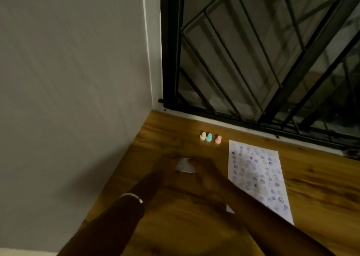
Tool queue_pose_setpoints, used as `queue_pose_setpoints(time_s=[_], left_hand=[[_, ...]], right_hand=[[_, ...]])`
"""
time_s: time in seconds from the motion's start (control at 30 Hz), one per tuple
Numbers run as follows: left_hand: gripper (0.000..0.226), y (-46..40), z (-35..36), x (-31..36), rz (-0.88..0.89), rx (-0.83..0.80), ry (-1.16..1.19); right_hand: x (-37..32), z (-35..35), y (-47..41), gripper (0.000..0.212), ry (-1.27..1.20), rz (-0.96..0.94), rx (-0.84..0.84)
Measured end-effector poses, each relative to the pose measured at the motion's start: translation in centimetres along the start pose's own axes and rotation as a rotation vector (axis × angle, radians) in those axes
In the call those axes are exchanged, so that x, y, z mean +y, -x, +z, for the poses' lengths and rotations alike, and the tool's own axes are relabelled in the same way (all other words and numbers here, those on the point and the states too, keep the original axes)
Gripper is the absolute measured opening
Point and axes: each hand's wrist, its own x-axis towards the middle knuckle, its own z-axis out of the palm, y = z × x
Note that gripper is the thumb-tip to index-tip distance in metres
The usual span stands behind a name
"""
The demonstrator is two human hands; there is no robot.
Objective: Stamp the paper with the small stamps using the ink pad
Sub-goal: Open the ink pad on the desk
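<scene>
A white sheet of paper (259, 177) covered with several purple stamp marks lies on the wooden table (311, 187) at the right. Three small stamps stand in a row behind it: cream (203, 136), teal (209, 137) and pink (218, 139). Left of the paper, both my hands meet over a small white object, likely the ink pad (184, 166). My left hand (167, 170) holds its left side and my right hand (202, 170) covers its right side. The frame is blurred, so the exact grip is unclear. A bracelet circles my left wrist.
A grey wall (78, 80) runs along the table's left edge. A black metal window grille (253, 60) stands right behind the table's far edge. Bare wood lies in front of my arms and right of the paper.
</scene>
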Motion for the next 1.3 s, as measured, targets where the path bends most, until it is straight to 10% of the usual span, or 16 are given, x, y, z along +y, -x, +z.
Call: queue_pose_setpoints(time_s=[0.23,0.63,1.3], left_hand=[[0.07,3.5,3.3,-0.7,0.136,0.087,-0.185],[0.048,3.9,1.1,-0.5,0.122,0.043,-0.028],[0.031,-0.3,1.3,0.1,-0.017,0.342,0.183]], right_hand=[[1.1,2.4,3.3,0.052,0.064,-0.123,0.132],[1.0,-1.1,2.9,0.044,-0.254,-0.063,-0.117],[1.4,-1.4,-2.5,0.023,-0.278,0.131,0.23]])
